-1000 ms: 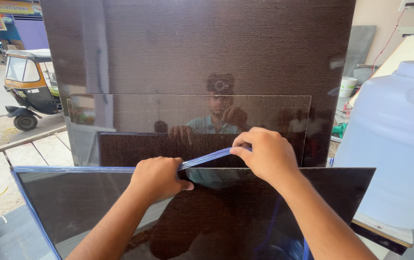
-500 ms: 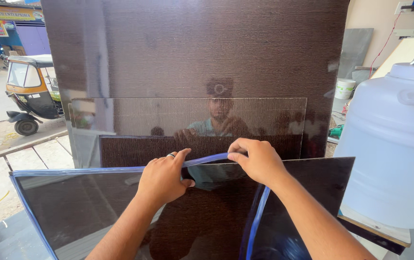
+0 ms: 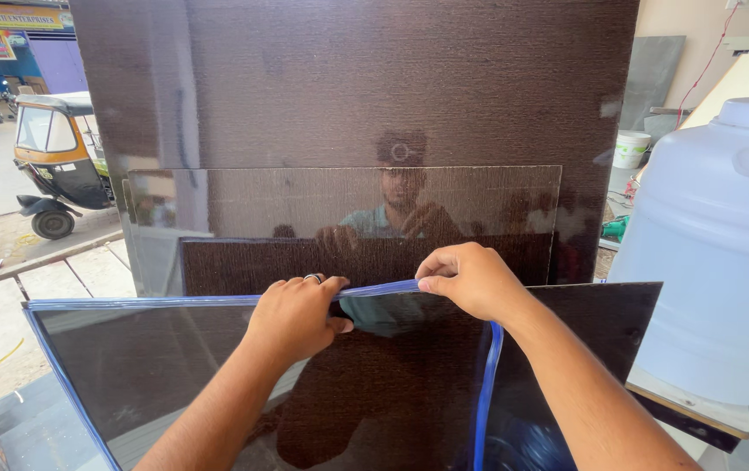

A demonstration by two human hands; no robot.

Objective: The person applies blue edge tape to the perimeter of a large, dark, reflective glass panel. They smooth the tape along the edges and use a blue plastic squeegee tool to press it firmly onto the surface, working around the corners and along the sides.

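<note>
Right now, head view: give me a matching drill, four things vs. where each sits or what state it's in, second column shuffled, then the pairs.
Things
1. left hand
2. right hand
3. white drum
4. auto-rickshaw

Place or state
A. parked on the street, far left
B. pinching the blue strip near the panel's middle
C. standing on a board at the right edge
D. ring on one finger, pressing the strip onto the dark glossy panel

Pairs: 1-D, 2-B, 3-C, 4-A

blue edge strip (image 3: 374, 290) | dk tinted glass sheet (image 3: 156, 366) | dk brown woodgrain board (image 3: 348, 87) | white drum (image 3: 714, 262)
</note>
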